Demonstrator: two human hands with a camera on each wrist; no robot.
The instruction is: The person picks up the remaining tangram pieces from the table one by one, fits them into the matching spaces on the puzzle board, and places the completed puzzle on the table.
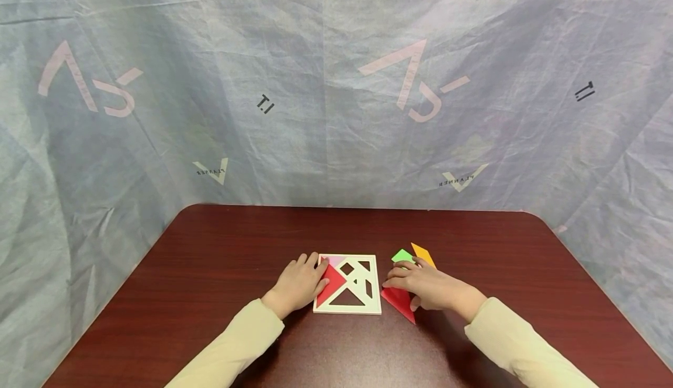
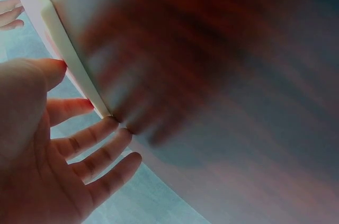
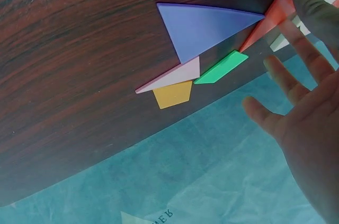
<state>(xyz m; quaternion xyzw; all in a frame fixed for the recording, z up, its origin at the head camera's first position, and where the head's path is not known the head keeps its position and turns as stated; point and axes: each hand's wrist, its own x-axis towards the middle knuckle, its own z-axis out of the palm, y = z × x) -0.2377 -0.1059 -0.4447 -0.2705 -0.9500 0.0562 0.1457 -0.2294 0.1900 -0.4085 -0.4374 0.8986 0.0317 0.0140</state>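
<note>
A white tangram board (image 1: 347, 311) lies flat on the table, with several dark cutouts showing. A red triangle (image 1: 332, 283) and a pink piece fill its left part. My left hand (image 1: 297, 283) rests at the board's left edge; its thumb and index fingertips touch the red triangle. Beside the board on the right, my right hand (image 1: 433, 288) pinches a second red triangle (image 1: 401, 303) between thumb and fingers. In the right wrist view, a purple triangle (image 3: 206, 28), a pink triangle (image 3: 175, 75), an orange piece (image 3: 174, 95) and a green parallelogram (image 3: 222, 68) lie near that hand.
The dark red wooden table (image 1: 236, 236) has rounded far corners. A grey-blue cloth (image 1: 326, 113) with printed letters hangs behind it and along both sides.
</note>
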